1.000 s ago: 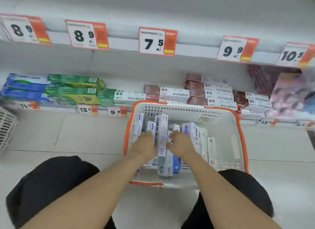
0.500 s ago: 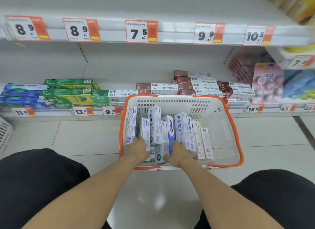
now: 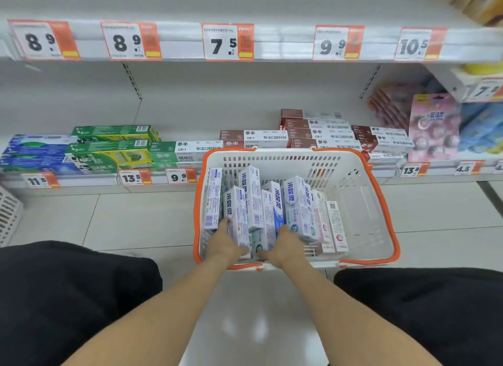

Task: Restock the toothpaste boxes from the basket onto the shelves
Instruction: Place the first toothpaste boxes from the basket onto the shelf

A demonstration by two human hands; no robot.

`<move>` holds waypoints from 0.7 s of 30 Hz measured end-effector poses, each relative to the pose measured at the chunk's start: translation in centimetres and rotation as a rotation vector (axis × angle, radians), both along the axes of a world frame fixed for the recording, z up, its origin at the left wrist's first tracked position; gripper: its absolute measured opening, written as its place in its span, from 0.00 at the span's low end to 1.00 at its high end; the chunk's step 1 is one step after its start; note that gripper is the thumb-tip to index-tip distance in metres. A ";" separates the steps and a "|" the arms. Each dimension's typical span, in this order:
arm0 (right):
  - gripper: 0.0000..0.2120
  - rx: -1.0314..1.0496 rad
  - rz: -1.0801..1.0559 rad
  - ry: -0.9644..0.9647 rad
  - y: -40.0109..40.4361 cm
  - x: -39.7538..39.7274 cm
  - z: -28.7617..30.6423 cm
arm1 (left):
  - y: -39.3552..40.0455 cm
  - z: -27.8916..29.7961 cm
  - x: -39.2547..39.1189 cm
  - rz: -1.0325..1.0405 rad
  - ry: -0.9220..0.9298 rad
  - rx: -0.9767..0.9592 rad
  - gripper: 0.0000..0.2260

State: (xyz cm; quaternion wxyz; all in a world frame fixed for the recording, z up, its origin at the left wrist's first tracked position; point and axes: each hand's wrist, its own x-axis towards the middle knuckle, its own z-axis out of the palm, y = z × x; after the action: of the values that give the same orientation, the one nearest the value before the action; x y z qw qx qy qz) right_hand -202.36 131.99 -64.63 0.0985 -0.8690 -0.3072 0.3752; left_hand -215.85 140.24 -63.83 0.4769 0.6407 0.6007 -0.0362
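A white basket with an orange rim [image 3: 378, 202] stands on the floor in front of the bottom shelf [image 3: 89, 179]. Several white and blue toothpaste boxes [image 3: 275, 205] lean upright in its left half. Both my hands are inside the basket at the near ends of the boxes. My left hand [image 3: 226, 244] holds the left group, fingers curled round a box's lower end. My right hand [image 3: 285, 247] grips the right group from below, its fingertips hidden under the boxes.
The bottom shelf carries blue, green [image 3: 114, 145] and brown-white boxes [image 3: 318, 134], with pink packs [image 3: 432, 126] at the right. The shelf above, behind the price tags [image 3: 228, 41], looks bare. Another white basket [image 3: 8, 216] shows at the left edge. My black-clad knees flank the basket.
My hands have slid from the middle of the boxes to their near ends. The view has shifted so the basket and shelves sit a little higher in frame.
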 end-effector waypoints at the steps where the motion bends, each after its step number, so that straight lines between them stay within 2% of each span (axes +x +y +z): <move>1: 0.36 0.004 -0.024 0.024 0.2 0.1 -0.2 | -0.1 0.2 0.1 0.045 -0.024 -0.029 0.45; 3: 0.28 0.019 -0.064 0.090 0.5 0.5 -0.3 | -0.2 1.1 0.6 0.115 -0.049 -0.052 0.40; 5: 0.15 0.032 -0.114 0.157 0.7 1.5 0.1 | -0.2 2.0 1.0 0.166 -0.062 -0.093 0.29; 7: 0.16 0.047 -0.208 0.249 1.1 2.6 1.2 | 0.2 3.0 1.3 0.242 -0.149 -0.226 0.24; 9: 0.14 0.048 -0.289 0.343 1.3 3.7 2.8 | 0.7 4.3 1.4 0.290 -0.258 -0.422 0.23; 12: 0.11 -0.001 -0.294 0.457 1.5 5.1 6.4 | 1.5 6.4 1.6 0.298 -0.366 -0.530 0.18; 14: 0.15 -0.043 -0.242 0.481 1.9 6.3 9.3 | 2.1 7.6 1.9 0.303 -0.454 -0.556 0.20; 16: 0.19 -0.041 -0.196 0.489 2.7 8.0 12.8 | 2.6 9.3 2.2 0.303 -0.557 -0.551 0.27; 19: 0.16 -0.009 -0.064 0.420 4.5 10.5 19.2 | 3.4 12.4 2.3 0.295 -0.682 -0.513 0.39; 20: 0.15 0.021 -0.025 0.382 5.0 11.2 21.3 | 3.7 13.7 2.2 0.297 -0.711 -0.507 0.39; 21: 0.15 0.061 0.005 0.348 5.2 11.7 23.6 | 3.8 15.0 2.2 0.298 -0.737 -0.498 0.35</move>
State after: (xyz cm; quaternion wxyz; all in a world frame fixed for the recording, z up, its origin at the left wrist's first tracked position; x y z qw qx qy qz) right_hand -190.64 137.19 -41.06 0.1754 -0.7870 -0.2987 0.5106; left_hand -213.66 144.09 -48.81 0.7976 0.3837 0.4498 0.1196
